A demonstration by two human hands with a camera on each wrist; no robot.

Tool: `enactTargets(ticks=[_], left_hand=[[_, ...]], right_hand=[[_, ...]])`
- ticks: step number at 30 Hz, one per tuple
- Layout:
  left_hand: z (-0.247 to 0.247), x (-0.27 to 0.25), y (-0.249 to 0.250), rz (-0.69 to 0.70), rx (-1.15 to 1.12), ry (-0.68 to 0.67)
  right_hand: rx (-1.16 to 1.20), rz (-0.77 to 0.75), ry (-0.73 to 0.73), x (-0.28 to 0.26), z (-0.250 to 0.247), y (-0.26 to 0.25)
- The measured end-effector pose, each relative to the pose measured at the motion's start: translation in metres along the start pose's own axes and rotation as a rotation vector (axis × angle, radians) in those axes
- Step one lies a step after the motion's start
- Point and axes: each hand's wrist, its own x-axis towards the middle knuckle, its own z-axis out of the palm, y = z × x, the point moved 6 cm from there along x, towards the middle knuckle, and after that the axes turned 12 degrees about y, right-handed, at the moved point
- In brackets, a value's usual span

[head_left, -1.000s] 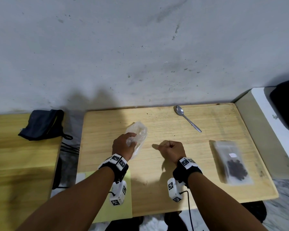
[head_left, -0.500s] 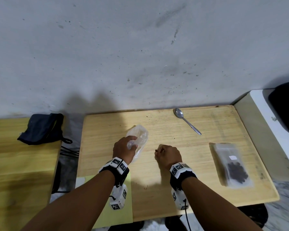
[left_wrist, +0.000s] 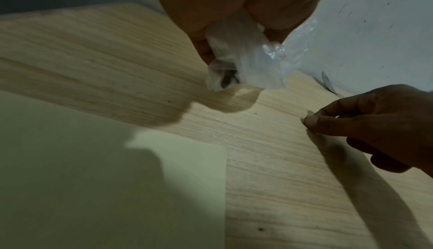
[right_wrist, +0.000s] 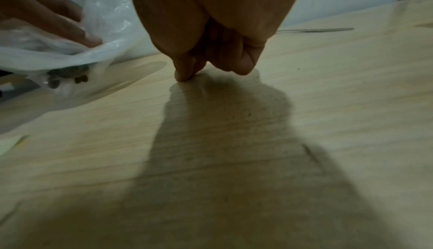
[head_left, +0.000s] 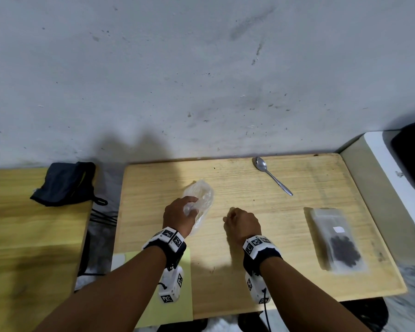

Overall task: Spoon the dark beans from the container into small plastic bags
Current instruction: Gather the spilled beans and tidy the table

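My left hand grips a small clear plastic bag by its crumpled middle, just above the wooden table. A few dark beans sit in the bag's low corner. To its right, my right hand is curled, with thumb and forefinger pressed together and their tips touching the tabletop; I see nothing between them. A metal spoon lies at the back of the table, away from both hands. A flat clear pouch holding a heap of dark beans lies at the right.
A pale green sheet lies under my left wrist at the table's front left edge. A dark cloth pouch sits on the neighbouring table at left, with cables in the gap. A black object rests on the white ledge at right. The wall stands close behind.
My right hand has shifted a little left and turned, its pinched fingertips now down on the tabletop. The left hand keeps hold of the bag in nearly the same spot.
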Motion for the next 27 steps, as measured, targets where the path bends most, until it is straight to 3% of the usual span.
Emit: enactTargets(ticks=[2, 4, 8, 11, 20, 24, 27], left_hand=[[-0.001, 0.000, -0.001, -0.004, -0.005, 0.003], [-0.001, 0.000, 0.000, -0.006, -0.004, 0.001], [-0.002, 0.001, 0.001, -0.007, -0.001, -0.002], [-0.003, 0.000, 0.004, 0.004, 0.001, -0.007], [-0.001, 0.000, 0.026, 0.050, -0.017, -0.019], [0.006, -0.004, 0.036, 0.080, -0.017, -0.056], [0.013, -0.013, 0.054, 0.140, -0.022, -0.097]], right_hand=[[0.047, 0.004, -0.039, 0.000, 0.002, 0.000], [0.246, 0.052, -0.100, -0.002, 0.004, 0.002], [1.089, 0.525, -0.224, -0.012, 0.006, 0.015], [1.412, 0.700, -0.351, -0.017, -0.002, 0.009], [1.181, 0.642, -0.261, -0.015, -0.008, 0.022], [0.854, 0.512, -0.134, -0.017, -0.021, 0.038], [0.809, 0.441, -0.085, -0.023, -0.033, 0.052]])
